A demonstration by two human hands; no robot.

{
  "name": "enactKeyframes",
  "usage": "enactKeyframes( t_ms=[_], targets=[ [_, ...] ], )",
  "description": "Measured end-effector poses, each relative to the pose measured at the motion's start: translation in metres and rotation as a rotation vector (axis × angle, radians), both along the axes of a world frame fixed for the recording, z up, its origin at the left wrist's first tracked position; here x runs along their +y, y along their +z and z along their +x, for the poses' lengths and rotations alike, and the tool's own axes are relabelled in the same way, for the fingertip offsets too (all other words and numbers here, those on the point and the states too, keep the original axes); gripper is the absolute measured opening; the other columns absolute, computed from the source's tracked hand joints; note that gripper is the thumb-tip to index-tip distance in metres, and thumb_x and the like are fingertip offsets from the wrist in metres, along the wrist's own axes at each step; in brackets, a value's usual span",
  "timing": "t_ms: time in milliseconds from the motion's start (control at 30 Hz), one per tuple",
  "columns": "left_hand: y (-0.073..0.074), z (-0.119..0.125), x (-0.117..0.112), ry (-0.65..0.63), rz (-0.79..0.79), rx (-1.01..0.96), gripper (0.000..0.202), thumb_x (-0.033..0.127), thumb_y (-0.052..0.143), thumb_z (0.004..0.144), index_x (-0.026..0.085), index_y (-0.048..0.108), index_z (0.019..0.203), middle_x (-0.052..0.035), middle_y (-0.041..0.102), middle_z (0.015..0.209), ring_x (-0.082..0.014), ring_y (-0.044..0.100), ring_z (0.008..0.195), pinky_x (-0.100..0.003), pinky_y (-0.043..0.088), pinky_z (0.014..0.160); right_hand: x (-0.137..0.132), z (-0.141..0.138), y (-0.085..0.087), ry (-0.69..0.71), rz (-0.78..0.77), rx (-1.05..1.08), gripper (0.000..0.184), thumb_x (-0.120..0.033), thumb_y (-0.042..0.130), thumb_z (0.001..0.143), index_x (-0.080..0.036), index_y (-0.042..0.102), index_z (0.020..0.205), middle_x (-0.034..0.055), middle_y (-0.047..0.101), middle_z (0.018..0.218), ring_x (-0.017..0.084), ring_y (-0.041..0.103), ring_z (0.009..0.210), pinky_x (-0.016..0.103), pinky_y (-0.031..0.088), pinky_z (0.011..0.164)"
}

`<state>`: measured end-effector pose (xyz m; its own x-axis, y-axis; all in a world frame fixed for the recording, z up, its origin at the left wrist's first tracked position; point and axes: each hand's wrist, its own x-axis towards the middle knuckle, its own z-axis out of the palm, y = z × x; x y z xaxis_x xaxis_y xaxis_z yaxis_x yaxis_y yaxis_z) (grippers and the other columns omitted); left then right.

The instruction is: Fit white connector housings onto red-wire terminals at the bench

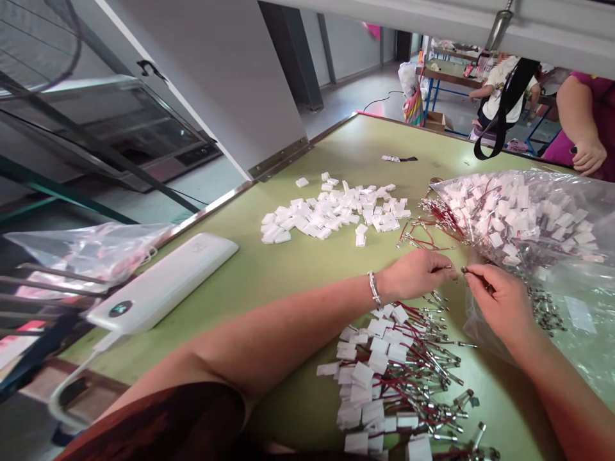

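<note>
Above the desk, a small dark metal piece is pinched by the fingers of the right hand, while a thin metal tip is gripped beside it by those of the left hand. Red-wired white connectors are heaped near this hand; loose white housings are scattered beyond it, left of a clear bag.

I'm in an assembly workshop: wired white parts heaped on a green worktable, more benches beyond.
</note>
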<state>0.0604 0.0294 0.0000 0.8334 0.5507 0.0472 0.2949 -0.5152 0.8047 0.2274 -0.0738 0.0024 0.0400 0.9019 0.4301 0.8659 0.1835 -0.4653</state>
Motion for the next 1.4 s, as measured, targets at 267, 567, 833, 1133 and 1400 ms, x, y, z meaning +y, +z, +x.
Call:
enactKeyframes(
  t_ms=[267,567,833,1133,1400],
  targets=[
    [-0.001,0.000,0.001,0.008,0.001,-0.016,0.028,0.028,0.046,0.090,0.016,0.065,0.074,0.0010,0.060,0.070,-0.0093,0.052,0.067,-0.022,0.041,0.063,-0.001,-0.004,-0.008,-0.019,0.013,0.054,0.019,-0.026,0.052,0.088,-0.019,0.070,0.088,0.0040,0.072,0.078,0.016,0.064,0.066,0.026,0.048,0.063],
    [-0.005,-0.007,0.000,-0.154,0.447,0.101,0.022,0.025,0.047,0.092,0.021,0.067,0.086,-0.0006,0.068,0.079,-0.0116,0.058,0.071,-0.024,0.038,0.061,-0.005,-0.002,-0.001,0.108,-0.298,0.130,0.023,-0.029,0.051,0.085,-0.021,0.068,0.071,0.0005,0.065,0.062,0.014,0.057,0.057,0.025,0.042,0.056],
    [0.006,-0.013,0.025,-0.244,0.375,0.039,0.025,0.028,0.045,0.094,0.019,0.068,0.087,-0.0043,0.069,0.085,-0.0146,0.060,0.082,-0.027,0.045,0.075,-0.004,-0.009,-0.002,0.044,-0.373,0.086,0.025,-0.031,0.050,0.087,-0.020,0.069,0.074,0.0010,0.068,0.066,0.015,0.059,0.061,0.027,0.044,0.060],
    [-0.024,-0.001,0.036,0.058,0.556,0.274,0.021,0.014,0.046,0.091,0.014,0.065,0.098,-0.0088,0.059,0.100,-0.0179,0.057,0.088,-0.030,0.046,0.077,-0.006,-0.009,0.004,0.044,-0.252,-0.118,0.027,-0.039,0.052,0.089,-0.023,0.074,0.094,0.0055,0.073,0.088,0.019,0.066,0.074,0.032,0.048,0.068],
    [-0.023,0.000,0.038,0.061,0.503,0.171,0.020,0.009,0.044,0.088,0.015,0.064,0.088,-0.0067,0.062,0.094,-0.0176,0.056,0.091,-0.029,0.044,0.078,-0.002,0.068,0.024,-0.240,-0.428,-0.328,0.023,-0.035,0.056,0.084,-0.025,0.069,0.068,-0.0003,0.065,0.054,0.016,0.052,0.045,0.027,0.034,0.045]
  ],
)
